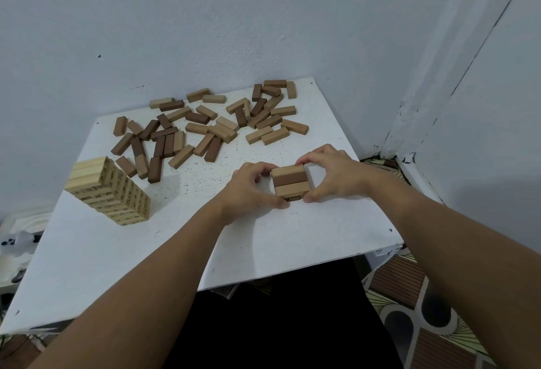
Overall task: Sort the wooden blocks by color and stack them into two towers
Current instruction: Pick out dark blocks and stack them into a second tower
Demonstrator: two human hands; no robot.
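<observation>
A short stack of brown blocks (290,181) sits right of centre on the white table (123,251), its top layer made of three blocks side by side. My left hand (248,188) presses its left side and front corner. My right hand (332,174) cups its right side, with the thumb at the front corner and fingers over the far edge. A tall tower of pale blocks (109,190) stands at the left. Several loose blocks (205,125) in tan and dark brown lie scattered across the far half of the table.
The table sits in a corner, with one pale wall (234,23) behind and another on the right. Patterned floor tiles (424,310) show past the right edge. White clutter (20,245) lies off the left edge.
</observation>
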